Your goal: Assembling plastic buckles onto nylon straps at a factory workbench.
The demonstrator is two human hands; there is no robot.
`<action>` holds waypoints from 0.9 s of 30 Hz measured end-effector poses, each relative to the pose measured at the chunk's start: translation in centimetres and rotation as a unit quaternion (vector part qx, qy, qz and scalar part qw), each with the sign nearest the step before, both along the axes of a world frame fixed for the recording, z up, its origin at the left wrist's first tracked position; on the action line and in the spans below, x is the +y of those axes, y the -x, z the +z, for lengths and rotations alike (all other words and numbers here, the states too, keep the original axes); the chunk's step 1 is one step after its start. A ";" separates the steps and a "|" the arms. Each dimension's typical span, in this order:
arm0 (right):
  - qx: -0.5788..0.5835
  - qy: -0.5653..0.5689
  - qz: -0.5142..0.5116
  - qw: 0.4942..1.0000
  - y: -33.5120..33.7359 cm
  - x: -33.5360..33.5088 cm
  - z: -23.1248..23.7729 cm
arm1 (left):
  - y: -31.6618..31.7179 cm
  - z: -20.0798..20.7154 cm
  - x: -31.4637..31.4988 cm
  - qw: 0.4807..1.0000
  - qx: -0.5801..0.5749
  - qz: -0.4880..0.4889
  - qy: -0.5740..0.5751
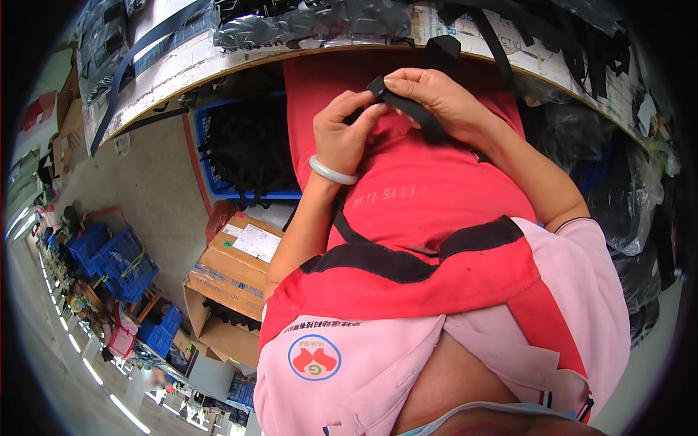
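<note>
at the table edge, above the lap, both hands meet on a black strap. left hand: fingers curled, thumb and fingertips pinching the strap's folded end; a pale green bangle sits on the wrist. right hand: closed around the same strap, thumb on top, the strap running under the palm toward the wrist. the strap is held clear of the table, over a red apron with black trim. beyond the hands, the curved table carries bags of black straps along its edge. under the table, to the left, a blue crate holds more black webbing. below it, an open cardboard box stands on the floor. further left, blue crates are stacked along an aisle.
</note>
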State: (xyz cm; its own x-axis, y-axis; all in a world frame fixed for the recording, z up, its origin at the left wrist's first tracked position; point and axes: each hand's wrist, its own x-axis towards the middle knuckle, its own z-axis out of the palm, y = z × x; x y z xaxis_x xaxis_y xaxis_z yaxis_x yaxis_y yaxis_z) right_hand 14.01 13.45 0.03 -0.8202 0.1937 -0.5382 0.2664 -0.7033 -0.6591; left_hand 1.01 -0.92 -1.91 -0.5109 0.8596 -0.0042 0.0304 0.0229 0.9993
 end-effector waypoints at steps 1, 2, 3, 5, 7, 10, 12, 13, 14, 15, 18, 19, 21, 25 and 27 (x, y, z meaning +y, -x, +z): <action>-0.001 -0.014 -0.028 1.000 0.2 -0.2 0.5 | -0.1 0.2 -0.1 0.961 -0.272 0.000 0.054; -0.002 -0.028 -0.057 0.998 0.3 -0.3 0.9 | 0.1 -0.2 -0.1 0.915 -0.403 -0.001 0.022; 0.007 -0.035 -0.031 0.999 0.0 -0.1 1.3 | 0.3 0.2 0.2 0.886 -0.461 0.006 0.041; 0.045 -0.243 -0.032 0.968 -0.3 -0.5 -0.6 | 0.3 0.3 0.5 0.854 -0.517 0.012 0.060; 0.108 -0.528 -0.058 0.840 0.1 -1.0 -0.5 | 0.4 -0.4 0.4 0.871 -0.486 -0.010 0.071; 0.176 -0.385 -0.128 0.897 -0.1 -1.8 3.1 | 0.2 0.7 0.5 0.933 -0.352 0.025 0.064; 0.155 -0.397 -0.126 0.896 0.1 -1.6 4.5 | -0.1 1.0 0.4 0.931 -0.360 0.045 0.050; 0.075 -0.367 -0.067 0.925 0.1 -1.1 4.3 | -0.1 0.9 0.4 0.941 -0.330 0.057 0.048; -0.007 -0.332 -0.008 0.943 0.1 -0.6 4.1 | -0.2 0.9 0.4 0.950 -0.300 0.069 0.047; -0.002 -0.326 0.010 0.945 0.1 -0.5 3.4 | -0.4 0.9 0.3 0.950 -0.300 0.070 0.047; -0.064 -0.313 0.023 0.947 -0.2 -0.8 3.1 | -0.9 0.8 0.2 0.966 -0.239 0.078 0.056; -0.064 -0.313 0.024 0.947 0.0 -1.0 3.0 | -1.2 0.8 0.1 0.974 -0.213 0.072 0.035; -0.042 -0.275 -0.010 0.960 0.2 -1.2 2.3 | -1.4 0.6 0.3 0.978 -0.199 0.068 0.004; -0.018 -0.200 -0.024 0.979 -0.2 -1.2 1.1 | -1.1 -0.2 0.0 0.980 -0.189 0.060 -0.005; -0.046 -0.075 0.024 0.996 -1.1 -0.3 0.7 | -1.3 -0.3 -0.3 0.971 -0.238 0.032 0.012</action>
State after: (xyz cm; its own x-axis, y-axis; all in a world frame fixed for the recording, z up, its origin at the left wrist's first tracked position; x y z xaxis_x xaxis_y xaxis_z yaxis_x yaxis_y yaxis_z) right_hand 15.11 13.18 0.75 -0.7786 0.2401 -0.5797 0.3617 -0.5832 -0.7274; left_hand 2.32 -1.24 -2.24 -0.4990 0.8226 -0.2727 -0.4363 0.0334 0.8992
